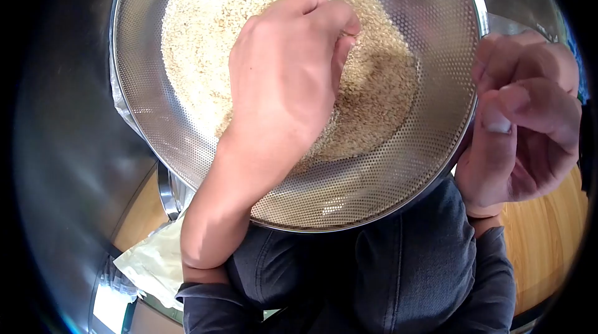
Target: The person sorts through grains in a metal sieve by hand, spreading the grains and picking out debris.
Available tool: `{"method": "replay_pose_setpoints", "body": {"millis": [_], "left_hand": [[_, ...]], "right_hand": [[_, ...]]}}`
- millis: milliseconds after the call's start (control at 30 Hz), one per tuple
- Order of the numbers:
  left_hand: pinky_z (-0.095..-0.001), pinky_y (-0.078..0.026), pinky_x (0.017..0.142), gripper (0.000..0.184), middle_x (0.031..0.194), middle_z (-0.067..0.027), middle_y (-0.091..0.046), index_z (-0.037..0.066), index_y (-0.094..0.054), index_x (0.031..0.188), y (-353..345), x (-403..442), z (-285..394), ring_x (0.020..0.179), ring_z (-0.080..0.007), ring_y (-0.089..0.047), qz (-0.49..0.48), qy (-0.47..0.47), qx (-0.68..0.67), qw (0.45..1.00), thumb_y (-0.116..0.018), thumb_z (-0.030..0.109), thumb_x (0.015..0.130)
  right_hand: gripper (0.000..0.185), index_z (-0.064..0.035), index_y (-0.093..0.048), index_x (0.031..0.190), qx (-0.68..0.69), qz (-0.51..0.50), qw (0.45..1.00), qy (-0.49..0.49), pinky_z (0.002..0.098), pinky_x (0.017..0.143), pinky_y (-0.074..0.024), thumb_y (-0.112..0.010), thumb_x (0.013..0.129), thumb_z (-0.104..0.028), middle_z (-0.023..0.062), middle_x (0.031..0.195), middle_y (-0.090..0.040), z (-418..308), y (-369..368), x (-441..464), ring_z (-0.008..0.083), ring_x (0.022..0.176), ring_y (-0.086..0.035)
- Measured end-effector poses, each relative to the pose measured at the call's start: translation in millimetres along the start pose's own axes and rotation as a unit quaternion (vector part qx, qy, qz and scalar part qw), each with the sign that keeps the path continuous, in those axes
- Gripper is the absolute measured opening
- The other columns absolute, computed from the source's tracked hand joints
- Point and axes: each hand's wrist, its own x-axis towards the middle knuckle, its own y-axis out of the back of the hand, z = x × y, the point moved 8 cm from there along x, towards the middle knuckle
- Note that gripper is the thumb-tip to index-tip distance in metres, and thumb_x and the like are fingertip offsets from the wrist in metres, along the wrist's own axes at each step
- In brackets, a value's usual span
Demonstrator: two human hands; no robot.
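Observation:
A round perforated metal strainer (349,200) lies above the person's lap, with a broad layer of small pale grains (199,41) inside. My left hand (283,63) reaches over its middle, fingers curled down at the grains; the fingertips are mostly hidden, so what they hold cannot be made out. To the right, my right hand (526,116) is raised beside the strainer's right rim, thumb and index finger pressed together in a pinch. Anything between them is too small to make out.
Dark trousers (411,259) show below the strainer. A wooden surface (542,240) is at the lower right. At the lower left are a pale crumpled bag (152,262) and a curved metal edge (167,192). A dark surface (68,116) fills the left side.

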Motion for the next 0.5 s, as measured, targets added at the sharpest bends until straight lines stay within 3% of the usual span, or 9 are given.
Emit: {"method": "replay_pose_setpoints", "body": {"millis": [400, 500], "left_hand": [[-0.0346, -0.050, 0.060, 0.014, 0.081, -0.0080, -0.060, 0.007, -0.072, 0.095, -0.8, -0.2, 0.1, 0.065, -0.0218, -0.061, -0.010, -0.019, 0.010, 1.000, -0.077, 0.003, 0.083], [-0.0301, -0.049, 0.062, 0.016, 0.083, -0.0036, -0.062, 0.007, -0.072, 0.096, 3.8, 1.2, -0.5, 0.069, -0.0148, -0.061, 0.006, -0.013, -0.025, 1.000, -0.077, 0.000, 0.082]], "right_hand": [[0.007, -0.0080, -0.064, 0.099, 0.005, -0.025, 1.000, 0.003, 0.0342, 0.069, -0.0477, -0.067, 0.093, -0.007, 0.0052, 0.085, -0.051, 1.6, -2.4, 2.2, 0.0160, 0.076, -0.052], [0.011, -0.0073, -0.064, 0.099, -0.001, -0.025, 0.999, 0.027, 0.0329, 0.068, -0.0472, -0.067, 0.089, -0.004, 0.0064, 0.085, -0.053, -1.3, -0.8, 6.4, 0.0160, 0.076, -0.053]]}}
